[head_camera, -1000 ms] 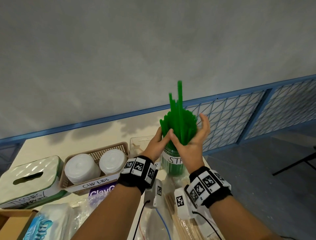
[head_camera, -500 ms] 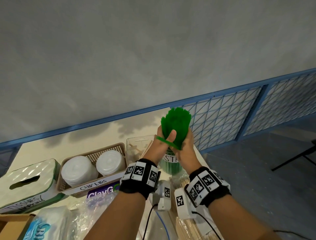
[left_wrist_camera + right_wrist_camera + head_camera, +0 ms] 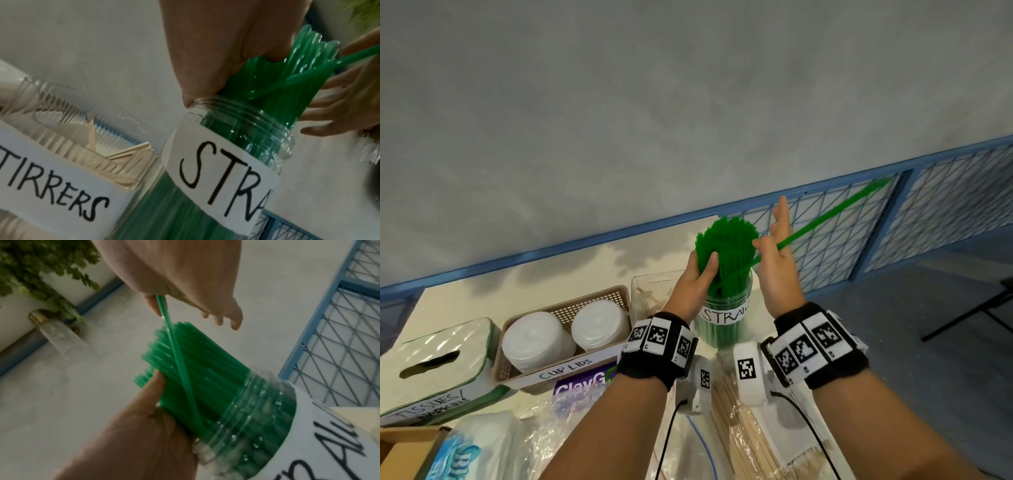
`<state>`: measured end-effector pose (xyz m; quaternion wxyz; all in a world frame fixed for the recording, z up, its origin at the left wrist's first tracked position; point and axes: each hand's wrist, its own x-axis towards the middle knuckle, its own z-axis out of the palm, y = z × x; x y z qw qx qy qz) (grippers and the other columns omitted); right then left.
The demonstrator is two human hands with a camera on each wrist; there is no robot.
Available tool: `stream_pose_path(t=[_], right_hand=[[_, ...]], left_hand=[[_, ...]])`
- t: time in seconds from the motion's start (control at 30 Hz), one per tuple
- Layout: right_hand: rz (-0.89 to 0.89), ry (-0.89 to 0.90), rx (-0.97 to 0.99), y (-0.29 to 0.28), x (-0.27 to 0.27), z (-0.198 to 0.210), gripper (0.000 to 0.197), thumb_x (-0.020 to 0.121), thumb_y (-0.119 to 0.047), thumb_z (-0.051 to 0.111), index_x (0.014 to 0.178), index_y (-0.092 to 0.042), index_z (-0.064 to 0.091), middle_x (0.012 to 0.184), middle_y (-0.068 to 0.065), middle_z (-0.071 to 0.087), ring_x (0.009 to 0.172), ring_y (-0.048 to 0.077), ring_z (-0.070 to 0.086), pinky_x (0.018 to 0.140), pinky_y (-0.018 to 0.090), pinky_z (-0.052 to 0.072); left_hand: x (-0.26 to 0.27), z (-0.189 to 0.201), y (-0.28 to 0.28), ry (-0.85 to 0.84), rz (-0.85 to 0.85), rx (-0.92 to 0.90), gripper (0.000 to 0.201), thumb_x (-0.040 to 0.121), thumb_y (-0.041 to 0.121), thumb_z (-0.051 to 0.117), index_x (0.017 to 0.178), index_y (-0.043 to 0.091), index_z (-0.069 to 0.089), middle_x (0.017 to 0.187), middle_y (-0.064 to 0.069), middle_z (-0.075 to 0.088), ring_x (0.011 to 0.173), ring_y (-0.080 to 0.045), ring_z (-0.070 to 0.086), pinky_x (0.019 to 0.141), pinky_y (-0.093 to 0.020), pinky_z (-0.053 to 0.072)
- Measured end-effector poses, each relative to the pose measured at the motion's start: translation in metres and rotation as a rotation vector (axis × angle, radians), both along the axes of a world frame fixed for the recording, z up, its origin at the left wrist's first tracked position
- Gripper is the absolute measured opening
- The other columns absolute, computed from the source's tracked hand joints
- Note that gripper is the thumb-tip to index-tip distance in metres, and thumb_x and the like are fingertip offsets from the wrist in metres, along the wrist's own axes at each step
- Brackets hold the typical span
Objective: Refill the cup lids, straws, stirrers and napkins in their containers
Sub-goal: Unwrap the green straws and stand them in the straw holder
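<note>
A clear jar labelled STRAWS [image 3: 724, 313] stands on the table, packed with green straws [image 3: 726, 240] that stick up out of its mouth. My left hand [image 3: 703, 265] grips this bundle just above the rim, thumb across the front; the right wrist view shows the left hand [image 3: 144, 418] against the bundle [image 3: 205, 369]. My right hand [image 3: 765, 245] pinches a single green straw [image 3: 835, 214] between thumb and a finger, the index finger pointing up. That single straw [image 3: 176, 356] slants up and to the right, its lower end crossing the bundle.
Left of the straw jar stands a clear stirrers container [image 3: 61, 146] with a few wooden sticks. Further left are a basket of cup lids [image 3: 565, 329] and a tissue box [image 3: 438, 363]. Bagged wooden stirrers [image 3: 743, 428] and a napkin pack [image 3: 465, 452] lie near me. A blue wire fence [image 3: 859, 233] runs behind.
Both hands were cupped round the straw bundle, with one straw lying across it. My right hand has now drawn away to the right holding that single straw; the left hand stays on the bundle.
</note>
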<state>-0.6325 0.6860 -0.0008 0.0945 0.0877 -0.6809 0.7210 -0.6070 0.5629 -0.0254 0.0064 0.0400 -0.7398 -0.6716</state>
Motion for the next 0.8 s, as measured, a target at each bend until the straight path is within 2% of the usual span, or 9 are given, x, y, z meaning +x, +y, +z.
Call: stream_pose_path(t=[0.1,0.23,0.33,0.4,0.47,0.53,0.63,0.73,0.8], right_hand=[[-0.002,0.024,0.053,-0.006,-0.001,0.001,0.068,0.089,-0.011,0.035,0.149,-0.025,0.006,0.158,0.001,0.005,0.144,0.011,0.007,0.113,0.019,0.015],[0.014,0.037,0.127,-0.014,0.0,0.0,0.066,0.095,0.001,0.036,0.149,-0.021,0.005,0.155,0.003,0.007,0.136,0.003,0.01,0.112,0.016,0.012],[0.031,0.026,0.2,-0.02,0.001,-0.004,0.072,0.097,-0.017,0.044,0.148,-0.023,-0.005,0.155,0.005,0.004,0.136,0.006,0.011,0.117,0.032,0.016],[0.008,0.043,0.177,-0.021,0.004,-0.007,0.08,0.095,-0.024,0.049,0.147,-0.026,-0.012,0.155,0.004,0.001,0.141,0.012,0.011,0.117,0.036,0.02],[-0.01,0.077,0.047,-0.021,0.008,-0.009,0.089,0.092,-0.023,0.056,0.144,-0.032,-0.016,0.152,-0.005,0.001,0.141,0.012,0.015,0.114,0.037,0.028],[0.014,0.088,-0.063,-0.02,0.01,-0.015,0.096,0.087,-0.024,0.063,0.138,-0.046,-0.015,0.146,-0.015,0.003,0.138,0.011,0.024,0.111,0.041,0.034],[0.055,0.013,-0.034,-0.019,0.006,-0.023,0.102,0.071,-0.047,0.072,0.136,-0.054,-0.007,0.152,-0.002,0.016,0.135,0.02,0.037,0.107,0.048,0.039],[0.164,-0.072,0.056,-0.019,0.001,-0.028,0.118,0.058,-0.055,0.077,0.138,-0.055,-0.01,0.153,-0.004,0.018,0.137,0.018,0.032,0.111,0.046,0.035],[0.206,-0.089,0.13,-0.018,-0.003,-0.032,0.125,0.057,-0.046,0.082,0.143,-0.047,-0.009,0.151,-0.006,0.02,0.138,0.017,0.031,0.112,0.045,0.034]], left_hand=[[0.001,0.001,-0.001,-0.019,-0.017,0.033,0.049,0.096,0.044,0.033,0.143,0.027,0.029,0.13,0.01,0.045,0.118,-0.005,0.042,0.098,-0.024,0.031],[0.003,0.002,-0.002,-0.02,-0.031,0.057,0.052,0.094,0.047,0.031,0.143,0.03,0.027,0.131,0.014,0.042,0.121,-0.003,0.039,0.098,-0.021,0.03],[0.003,0.002,-0.006,0.002,-0.081,0.05,0.055,0.092,0.05,0.037,0.141,0.029,0.024,0.124,0.018,0.043,0.119,-0.002,0.042,0.097,-0.016,0.037],[0.003,0.004,-0.008,0.033,-0.117,0.03,0.095,0.062,0.079,0.054,0.139,0.03,0.023,0.118,0.023,0.045,0.108,0.007,0.047,0.088,-0.008,0.043],[-0.001,0.002,-0.01,0.041,-0.137,0.016,0.132,0.032,0.086,0.065,0.141,0.025,0.021,0.118,0.02,0.046,0.107,0.007,0.047,0.08,-0.005,0.043],[-0.003,-0.002,-0.012,0.047,-0.185,-0.016,0.131,0.036,0.068,0.081,0.142,0.021,0.018,0.12,0.017,0.047,0.112,0.002,0.047,0.081,-0.006,0.045],[-0.003,-0.006,-0.018,0.049,-0.23,-0.075,0.103,0.064,0.009,0.084,0.141,0.021,0.017,0.121,0.019,0.045,0.119,-0.003,0.045,0.084,-0.004,0.045],[-0.009,-0.01,-0.023,0.056,-0.214,-0.202,0.1,0.065,-0.001,0.08,0.142,0.018,0.018,0.125,0.011,0.046,0.117,-0.005,0.047,0.091,-0.01,0.045],[-0.015,-0.014,-0.023,0.059,-0.154,-0.199,0.097,0.064,-0.003,0.08,0.14,0.014,0.023,0.127,0.0,0.05,0.12,-0.018,0.051,0.099,-0.028,0.047]])
